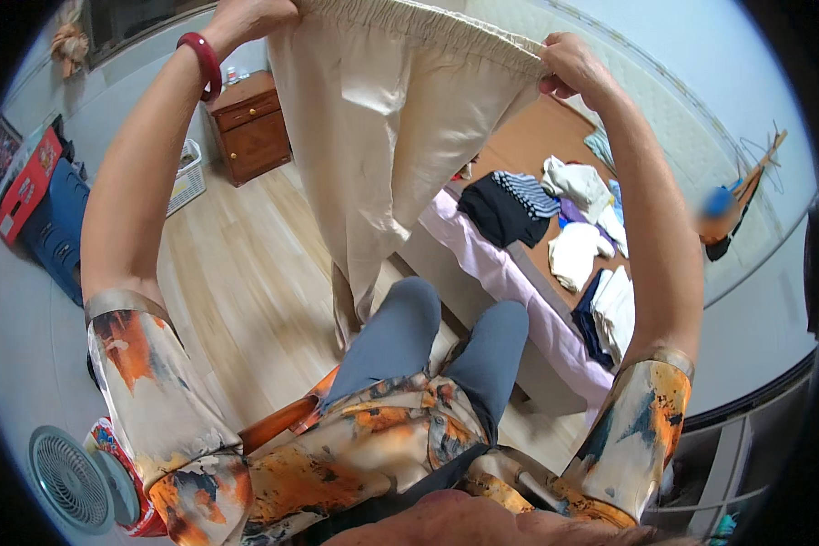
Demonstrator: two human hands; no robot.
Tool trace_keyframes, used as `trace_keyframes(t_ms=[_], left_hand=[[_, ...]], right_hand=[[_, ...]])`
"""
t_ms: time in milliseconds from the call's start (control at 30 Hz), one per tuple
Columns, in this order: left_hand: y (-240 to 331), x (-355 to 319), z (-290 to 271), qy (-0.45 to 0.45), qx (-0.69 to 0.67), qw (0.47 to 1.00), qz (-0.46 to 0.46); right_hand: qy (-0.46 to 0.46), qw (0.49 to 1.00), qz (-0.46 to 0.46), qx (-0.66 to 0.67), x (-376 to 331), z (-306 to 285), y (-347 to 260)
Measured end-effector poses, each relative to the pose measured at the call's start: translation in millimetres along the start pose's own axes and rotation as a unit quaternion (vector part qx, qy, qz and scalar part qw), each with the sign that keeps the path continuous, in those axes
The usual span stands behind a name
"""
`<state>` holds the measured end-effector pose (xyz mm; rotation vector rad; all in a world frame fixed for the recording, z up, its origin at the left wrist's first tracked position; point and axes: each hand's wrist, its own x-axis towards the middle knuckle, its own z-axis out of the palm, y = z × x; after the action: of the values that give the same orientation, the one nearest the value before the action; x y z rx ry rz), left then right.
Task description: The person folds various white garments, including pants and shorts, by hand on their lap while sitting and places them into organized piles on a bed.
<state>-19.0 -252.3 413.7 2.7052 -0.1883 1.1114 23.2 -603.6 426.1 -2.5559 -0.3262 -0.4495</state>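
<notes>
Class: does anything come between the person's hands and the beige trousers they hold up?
No. The left hand and right hand grip the trousers directly at the waistband, one at each end; nothing visible lies between.

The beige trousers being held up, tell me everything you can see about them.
The beige trousers look like thin, slightly shiny cloth with a gathered elastic waistband. The left hand and right hand pinch the waistband's two ends, stretched flat at arm's height. The legs hang straight down, creased, narrowing together, their ends hidden behind the person's grey-trousered knees, above the wooden floor.
</notes>
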Motion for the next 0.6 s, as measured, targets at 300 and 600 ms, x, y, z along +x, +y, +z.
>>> trace_keyframes(t_ms=[300, 600], left_hand=[[-54.9, 13.1, -25.9, 0.148, 0.115, 0.982, -0.017], [-73.9, 4.6, -56.1, 0.217, 0.166, 0.962, 0.013]], right_hand=[[0.022, 0.990, -0.102, -0.094, 39.4, -13.1, -68.0], [0.155, 0.965, -0.171, -0.125, 53.0, 3.0, -114.4]])
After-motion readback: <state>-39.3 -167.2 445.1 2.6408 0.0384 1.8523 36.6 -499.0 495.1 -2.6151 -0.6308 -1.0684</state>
